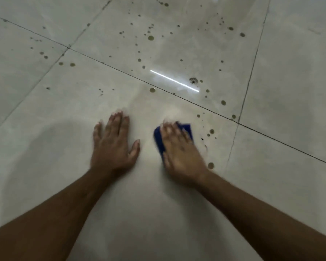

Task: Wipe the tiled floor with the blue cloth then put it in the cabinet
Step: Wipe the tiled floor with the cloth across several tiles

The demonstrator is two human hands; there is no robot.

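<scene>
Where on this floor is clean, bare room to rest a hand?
Bare tile lies between the left hand and right hand, which presses the blue cloth, and nearer the forearms. Spots crowd the tiled floor beyond the grout line.

Dark olive-brown droplet stains (150, 37) scattered across the far area, densest upper centre. One larger splat (193, 80) sits beside a bright white light reflection (174, 81). Dark grout lines (109, 65) cross diagonally.
</scene>
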